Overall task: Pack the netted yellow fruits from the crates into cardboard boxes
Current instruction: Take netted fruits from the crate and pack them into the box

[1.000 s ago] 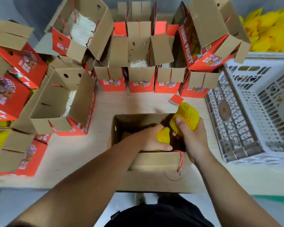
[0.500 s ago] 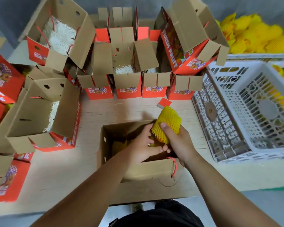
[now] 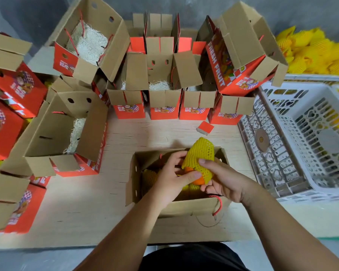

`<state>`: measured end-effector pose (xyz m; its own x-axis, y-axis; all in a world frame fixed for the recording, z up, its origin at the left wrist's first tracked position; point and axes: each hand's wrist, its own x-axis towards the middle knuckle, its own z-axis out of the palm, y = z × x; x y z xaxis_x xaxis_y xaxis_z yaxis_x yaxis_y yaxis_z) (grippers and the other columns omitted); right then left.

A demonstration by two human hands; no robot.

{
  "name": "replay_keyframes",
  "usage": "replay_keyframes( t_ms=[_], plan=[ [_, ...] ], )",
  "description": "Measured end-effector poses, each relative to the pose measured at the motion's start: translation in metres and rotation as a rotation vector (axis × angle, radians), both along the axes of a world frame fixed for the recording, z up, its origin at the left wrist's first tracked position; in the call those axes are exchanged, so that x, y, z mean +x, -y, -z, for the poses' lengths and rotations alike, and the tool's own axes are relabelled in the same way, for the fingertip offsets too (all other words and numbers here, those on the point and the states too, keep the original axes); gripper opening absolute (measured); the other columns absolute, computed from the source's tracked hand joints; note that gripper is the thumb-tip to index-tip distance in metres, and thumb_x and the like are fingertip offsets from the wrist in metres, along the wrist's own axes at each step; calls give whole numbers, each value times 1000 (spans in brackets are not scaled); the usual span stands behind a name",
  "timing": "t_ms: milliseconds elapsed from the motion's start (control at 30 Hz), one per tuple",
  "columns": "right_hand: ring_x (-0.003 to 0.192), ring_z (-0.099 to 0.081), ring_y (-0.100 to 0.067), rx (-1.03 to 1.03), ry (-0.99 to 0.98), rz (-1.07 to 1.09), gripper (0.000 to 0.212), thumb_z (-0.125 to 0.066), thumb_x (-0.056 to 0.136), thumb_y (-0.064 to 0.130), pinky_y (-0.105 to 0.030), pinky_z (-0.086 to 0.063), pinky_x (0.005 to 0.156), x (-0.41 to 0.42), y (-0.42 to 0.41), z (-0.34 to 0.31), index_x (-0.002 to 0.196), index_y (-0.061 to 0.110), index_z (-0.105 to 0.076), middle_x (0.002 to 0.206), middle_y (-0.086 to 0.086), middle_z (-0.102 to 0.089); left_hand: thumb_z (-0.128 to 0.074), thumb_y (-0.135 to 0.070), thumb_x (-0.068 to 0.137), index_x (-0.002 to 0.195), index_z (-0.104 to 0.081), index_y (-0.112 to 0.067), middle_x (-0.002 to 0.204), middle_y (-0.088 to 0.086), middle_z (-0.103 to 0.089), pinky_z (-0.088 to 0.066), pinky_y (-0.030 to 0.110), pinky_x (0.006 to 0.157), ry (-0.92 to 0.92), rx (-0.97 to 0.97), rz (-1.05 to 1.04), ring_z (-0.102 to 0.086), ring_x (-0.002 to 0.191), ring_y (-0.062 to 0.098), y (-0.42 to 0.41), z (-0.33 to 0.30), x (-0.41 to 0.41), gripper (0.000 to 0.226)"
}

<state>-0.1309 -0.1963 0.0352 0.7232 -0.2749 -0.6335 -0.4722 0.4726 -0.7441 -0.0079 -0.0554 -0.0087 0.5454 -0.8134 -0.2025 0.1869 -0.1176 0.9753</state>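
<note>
fruit: a netted yellow fruit (image 3: 201,160) is being held over the open cardboard box (image 3: 176,207) at near centre; orange skin is showing at the lower end of the foam net.
right hand: the right hand (image 3: 223,181) is being curled round the fruit from the right, thumb lying across the net.
left hand: the left hand (image 3: 173,177) is being closed on the fruit's lower left end, thumb pressing the exposed orange part.
box contents: more netted fruits (image 3: 150,177) are being kept inside, partly hidden by the hands.
box handle: a red rope handle (image 3: 218,205) is hanging off the near right wall.
supply: a white plastic crate (image 3: 294,137) is sitting at right; a pile of netted fruits (image 3: 313,53) is lying far right behind it.
other boxes: red-printed cartons (image 3: 164,102) with pale shredded filler are standing open, far and left on the wooden table (image 3: 82,204).
</note>
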Motion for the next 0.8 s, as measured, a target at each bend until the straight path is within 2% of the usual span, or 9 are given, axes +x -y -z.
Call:
replay_keyframes(
  t_ms=[67, 167, 267, 367, 467, 567, 667, 733, 800],
  plan=[
    [56, -60, -17, -52, 16, 47, 70, -77, 75, 61, -22, -51, 52, 5, -4, 1, 124, 12, -63, 83, -12, -68, -86, -50, 68, 129, -63, -29, 119, 2, -72, -60, 38, 90, -22, -29, 8, -70, 109, 23, 3, -2, 0, 69],
    [52, -61, -16, 17, 40, 102, 57, -77, 77, 65, -21, -49, 46, 10, -9, -1, 111, 20, -71, 83, -11, -71, -71, -60, 79, 109, -70, -34, 93, -9, -74, -55, 25, 67, -19, -12, -73, -69, 82, 7, 5, -5, 5, 40],
    [52, -60, -15, 62, 32, 121, 81, -77, 68, 75, -22, -49, 48, 14, -12, -3, 120, 15, -63, 74, -8, -70, -55, -48, 89, 94, -69, -30, 71, -4, -65, -51, 31, 57, -34, 19, -197, -61, 62, 11, 8, -1, 10, 24],
    [61, -62, -14, 39, 56, 99, 98, -83, 53, 80, -22, -53, 57, 18, -21, -2, 121, 13, -63, 83, -9, -71, -49, -33, 91, 93, -69, -32, 70, -1, -66, -56, 38, 59, -6, 25, -218, -62, 60, 14, 11, 4, 11, 20],
    [72, -67, -16, -66, 101, 78, 105, -93, 60, 57, -25, -58, 67, 14, -25, 2, 145, 29, -38, 89, -5, -73, -47, -27, 90, 93, -69, -32, 72, 0, -67, -57, 46, 64, 48, 25, -229, -62, 61, 15, 11, 9, 11, 22],
    [76, -71, -22, -195, 135, 90, 105, -93, 65, 33, -32, -60, 73, 10, -27, 5, 139, 56, -23, 91, -7, -76, -46, -25, 88, 101, -70, -39, 84, -5, -71, -54, 28, 62, 70, -7, -235, -65, 70, 8, 10, 8, 11, 30],
    [74, -71, -28, -274, 180, 136, 78, -87, 72, 44, -33, -59, 66, 13, -33, 5, 137, 36, -43, 92, -13, -75, -48, -32, 90, 96, -69, -38, 81, -13, -68, -47, 15, 65, 126, -27, -277, -59, 73, 0, 8, 4, 13, 22],
    [71, -69, -28, -224, 164, 180, 73, -82, 71, 63, -31, -57, 61, 15, -34, 4, 127, 23, -57, 91, -20, -74, -48, -39, 92, 97, -68, -39, 85, -10, -70, -51, 18, 66, 95, -33, -313, -61, 76, 1, 7, 1, 13, 20],
    [73, -69, -27, -170, 140, 212, 71, -77, 70, 73, -30, -57, 59, 16, -33, 3, 118, 21, -65, 95, -23, -75, -49, -38, 94, 98, -67, -42, 92, -2, -71, -56, 28, 64, 17, -53, -315, -66, 76, 7, 8, -1, 11, 19]
  ],
)
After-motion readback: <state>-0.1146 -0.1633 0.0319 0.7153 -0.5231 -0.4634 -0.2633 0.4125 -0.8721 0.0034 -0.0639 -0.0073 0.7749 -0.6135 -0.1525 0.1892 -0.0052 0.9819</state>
